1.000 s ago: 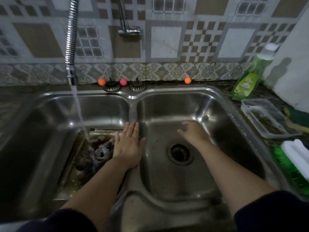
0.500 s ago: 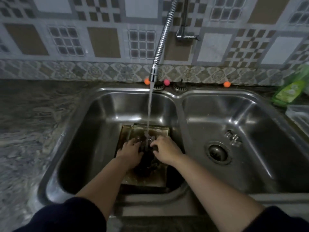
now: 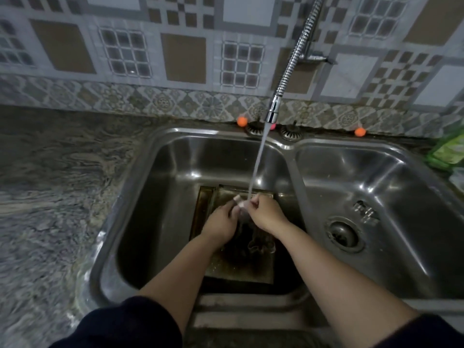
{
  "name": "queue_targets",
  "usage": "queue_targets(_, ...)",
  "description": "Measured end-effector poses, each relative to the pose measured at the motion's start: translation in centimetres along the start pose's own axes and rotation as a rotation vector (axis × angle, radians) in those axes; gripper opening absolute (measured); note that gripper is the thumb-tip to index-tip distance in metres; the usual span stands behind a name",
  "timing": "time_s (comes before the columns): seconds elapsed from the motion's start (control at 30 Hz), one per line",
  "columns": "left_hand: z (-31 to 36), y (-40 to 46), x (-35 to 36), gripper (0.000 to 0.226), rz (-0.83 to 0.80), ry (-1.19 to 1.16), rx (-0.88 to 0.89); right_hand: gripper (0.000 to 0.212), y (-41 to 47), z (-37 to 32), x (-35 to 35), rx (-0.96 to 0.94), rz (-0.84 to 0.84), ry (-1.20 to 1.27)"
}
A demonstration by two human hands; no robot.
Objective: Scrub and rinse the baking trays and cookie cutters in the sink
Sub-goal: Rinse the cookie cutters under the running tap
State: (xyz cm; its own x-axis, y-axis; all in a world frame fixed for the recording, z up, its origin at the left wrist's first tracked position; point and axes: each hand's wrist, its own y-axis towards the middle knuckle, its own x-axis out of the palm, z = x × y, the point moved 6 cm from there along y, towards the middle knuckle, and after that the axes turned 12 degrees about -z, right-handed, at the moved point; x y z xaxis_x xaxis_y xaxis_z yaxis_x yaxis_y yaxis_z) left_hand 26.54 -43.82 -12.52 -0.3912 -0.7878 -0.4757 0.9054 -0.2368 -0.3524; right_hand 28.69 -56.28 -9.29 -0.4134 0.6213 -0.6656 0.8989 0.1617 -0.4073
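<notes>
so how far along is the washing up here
Nothing looks finished. In hand: the left hand and right hand hold a small item, too blurred to name, under the running water. Left: the baking tray in the left basin is brown and grimy, a cookie cutter lies on it, and another piece lies by the right basin's drain.

Baking tray (image 3: 241, 268) in the left basin of the sink (image 3: 140, 169), cookie cutter (image 3: 261, 243) on it, faucet (image 3: 272, 114) above, drain (image 3: 343, 234) in the right basin, tabletop (image 3: 55, 184) to the left.
</notes>
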Motion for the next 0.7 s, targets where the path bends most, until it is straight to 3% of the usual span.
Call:
queue_targets(0.07, 1.1, 0.0, 0.1, 0.042, 0.024, -0.358, 0.013, 0.020, -0.7, -0.3, 0.2, 0.041, -0.040, 0.246)
queue_targets(0.13, 1.6, 0.0, 0.3, 0.040, 0.030, -0.550, -0.005, 0.015, -1.2, -0.1, 0.6, 0.059, -0.055, 0.353)
queue_targets(0.23, 1.4, -0.3, 0.5, 0.037, 0.022, -0.632, -0.018, 0.010, -1.7, 0.7, 1.1, 0.040, -0.071, 0.418)
queue_targets(0.33, 1.2, -0.7, 1.3, 0.029, -0.092, -0.694, -0.010, 0.009, -1.8, 1.5, 1.0, 0.010, -0.095, 0.370)
queue_targets(0.43, 0.3, -0.4, 1.3, 0.032, -0.044, -0.627, -0.055, 0.018, -1.6, 1.8, 0.9, -0.010, -0.093, 0.288)
queue_targets(0.6, 0.1, -0.6, 0.4, 0.059, 0.087, -0.356, -0.139, 0.050, -0.2, 2.4, 1.7, 0.024, -0.125, -0.001)
queue_targets(0.7, 0.5, -0.7, 0.1, 0.063, 0.136, -0.310, -0.114, 0.035, 0.0, 1.9, 0.9, 0.012, -0.024, 0.095)
